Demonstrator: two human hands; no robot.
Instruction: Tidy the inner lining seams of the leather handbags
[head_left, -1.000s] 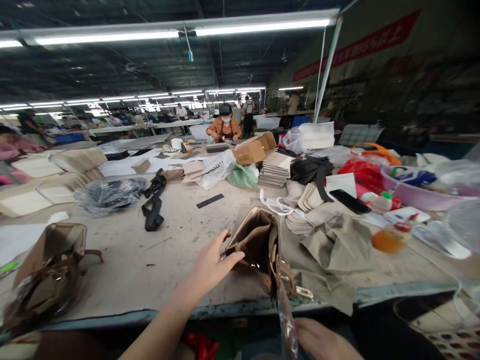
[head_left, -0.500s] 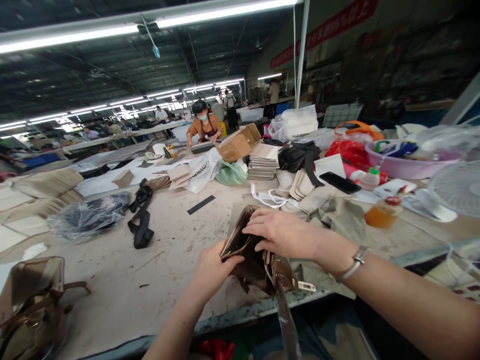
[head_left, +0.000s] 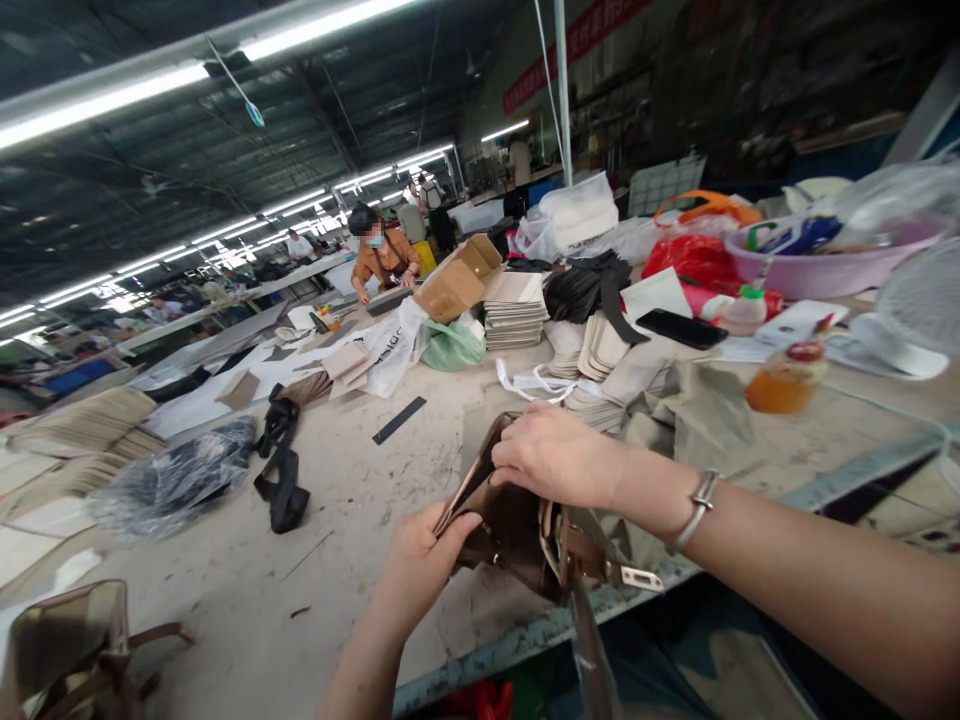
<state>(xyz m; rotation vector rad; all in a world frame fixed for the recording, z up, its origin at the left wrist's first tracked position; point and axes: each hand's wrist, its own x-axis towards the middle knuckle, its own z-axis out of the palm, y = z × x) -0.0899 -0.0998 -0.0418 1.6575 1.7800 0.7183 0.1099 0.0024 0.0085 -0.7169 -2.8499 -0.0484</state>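
Note:
A brown handbag [head_left: 517, 540] is held open at the table's front edge, with a strap and a metal fitting hanging at its right side. My left hand [head_left: 427, 550] grips the bag's left edge, thumb on the inner side and fingers behind. Bent over the upper rim is my right hand [head_left: 551, 455], its fingers closed at the bag's mouth; the fingertips are partly hidden against the lining. A second brown bag [head_left: 71, 640] lies at the lower left, apart from both hands.
Black webbing [head_left: 281, 480], a plastic-wrapped bundle [head_left: 180, 470] and a dark strip [head_left: 399, 420] lie on the table. Further right are stacked panels [head_left: 516, 310], a phone [head_left: 681, 328], a jar of amber liquid [head_left: 786, 380] and a fan [head_left: 922, 305]. A co-worker [head_left: 384, 255] works across the table.
The view has tilted and shifted. My right hand's fingers have curled more at the bag's rim, and the bag's mouth shows wider. My left hand keeps its hold.

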